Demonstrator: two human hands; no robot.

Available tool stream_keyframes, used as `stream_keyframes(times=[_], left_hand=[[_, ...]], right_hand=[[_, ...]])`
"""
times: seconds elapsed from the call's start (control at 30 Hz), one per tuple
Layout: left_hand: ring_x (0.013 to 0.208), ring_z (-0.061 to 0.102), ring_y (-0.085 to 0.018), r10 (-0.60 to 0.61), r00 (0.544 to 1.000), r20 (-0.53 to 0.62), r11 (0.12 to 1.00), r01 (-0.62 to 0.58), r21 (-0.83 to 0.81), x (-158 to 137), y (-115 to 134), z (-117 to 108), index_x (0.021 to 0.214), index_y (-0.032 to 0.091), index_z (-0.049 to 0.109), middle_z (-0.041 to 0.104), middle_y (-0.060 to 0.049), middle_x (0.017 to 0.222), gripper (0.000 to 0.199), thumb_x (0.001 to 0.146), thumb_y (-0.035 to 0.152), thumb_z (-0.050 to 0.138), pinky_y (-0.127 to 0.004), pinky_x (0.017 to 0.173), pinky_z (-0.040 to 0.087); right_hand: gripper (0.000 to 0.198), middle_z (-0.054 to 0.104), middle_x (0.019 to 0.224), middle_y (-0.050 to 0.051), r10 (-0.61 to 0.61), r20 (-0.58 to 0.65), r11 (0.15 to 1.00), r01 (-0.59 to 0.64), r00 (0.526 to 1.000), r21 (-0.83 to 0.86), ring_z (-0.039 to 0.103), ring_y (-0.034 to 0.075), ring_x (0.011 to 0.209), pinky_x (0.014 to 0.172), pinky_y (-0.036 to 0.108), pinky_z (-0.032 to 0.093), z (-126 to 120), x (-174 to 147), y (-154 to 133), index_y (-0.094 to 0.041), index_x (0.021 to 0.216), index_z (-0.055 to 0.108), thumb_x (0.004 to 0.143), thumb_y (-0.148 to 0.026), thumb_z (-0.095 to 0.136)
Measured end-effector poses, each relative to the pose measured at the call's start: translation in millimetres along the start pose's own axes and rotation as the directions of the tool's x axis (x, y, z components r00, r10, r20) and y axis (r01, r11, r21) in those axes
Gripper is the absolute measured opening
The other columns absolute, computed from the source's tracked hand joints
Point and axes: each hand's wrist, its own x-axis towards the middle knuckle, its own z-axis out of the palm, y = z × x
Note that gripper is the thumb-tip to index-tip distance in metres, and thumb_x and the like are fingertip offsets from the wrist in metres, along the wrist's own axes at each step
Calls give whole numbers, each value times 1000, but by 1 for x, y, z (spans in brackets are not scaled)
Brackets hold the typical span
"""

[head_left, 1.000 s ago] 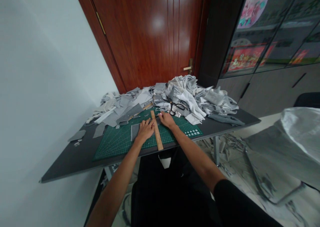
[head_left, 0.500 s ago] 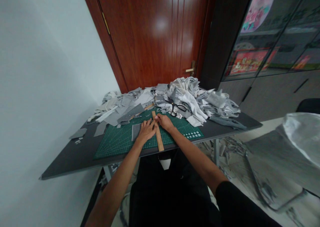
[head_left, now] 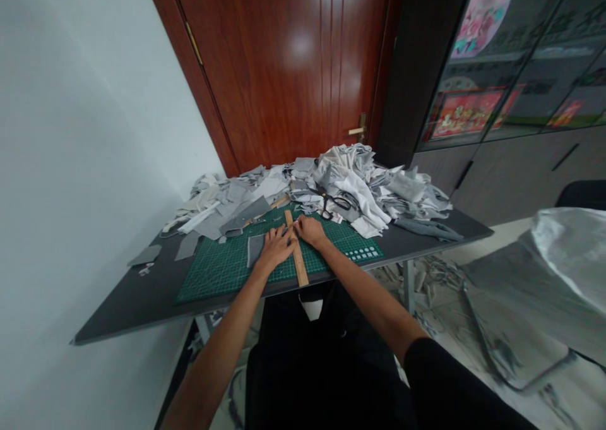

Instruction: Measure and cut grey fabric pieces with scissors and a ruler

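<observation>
My left hand (head_left: 276,247) lies with fingers spread over a piece of grey cloth (head_left: 255,251) and against the left edge of a wooden ruler (head_left: 298,262). My right hand (head_left: 310,230) is closed beside the ruler's upper part, to its right. A small pale tip shows at its fingers, but what they hold is too small to make out. The ruler runs lengthwise away from me across a green cutting mat (head_left: 220,269), its near end at the table's front edge. Part of the cloth is hidden under my left hand.
Heaps of grey and white cloth scraps (head_left: 348,165) cover the back of the dark table (head_left: 127,304). Black-handled scissors (head_left: 337,201) rest on them. Loose grey pieces (head_left: 188,245) lie at the left. A chair with a plastic cover (head_left: 552,259) stands at the right.
The whole view has shifted slightly. Both hands and the ruler keep nearly the same places on the mat.
</observation>
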Motion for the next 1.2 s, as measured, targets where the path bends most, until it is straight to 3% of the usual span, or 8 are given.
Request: stream_keyframes(times=[0.23, 0.47, 0.8, 1.2], left_hand=[[140, 43, -37, -1, 1000, 4, 1000, 1, 2, 0, 0, 2, 159, 15, 42, 42, -15, 165, 61, 106, 44, 35, -48, 116, 31], [140, 44, -37, 0, 1000, -4, 1000, 0, 1, 0, -1, 1, 157, 19, 46, 44, -14, 164, 57, 105, 44, 38, -49, 115, 33], [140, 44, -36, -14, 1000, -17, 1000, 14, -7, 1, -1, 5, 159, 21, 44, 45, -13, 164, 57, 106, 41, 33, -51, 116, 34], [139, 44, -34, -36, 999, -24, 999, 36, -15, 2, 0, 4, 151, 21, 53, 47, -11, 162, 53, 106, 39, 35, -50, 116, 36]], right_hand=[[37, 77, 115, 13, 31, -12, 999, -31, 999, -34, 73, 22, 108, 89, 28, 51, 2, 2, 4, -18, 123, 65, 110, -39, 37], [35, 77, 113, 14, 54, -5, 996, -54, 999, -75, 74, 23, 106, 89, 28, 52, 3, 6, -1, -17, 116, 70, 108, -38, 43], [37, 77, 113, 18, 67, -5, 990, -67, 998, -127, 75, 24, 106, 90, 31, 54, 3, 6, -9, -15, 121, 67, 108, -37, 40], [37, 77, 113, 20, 14, 20, 988, -10, 1000, -152, 75, 26, 107, 92, 33, 54, 4, 10, -15, -14, 118, 73, 107, -33, 44]])
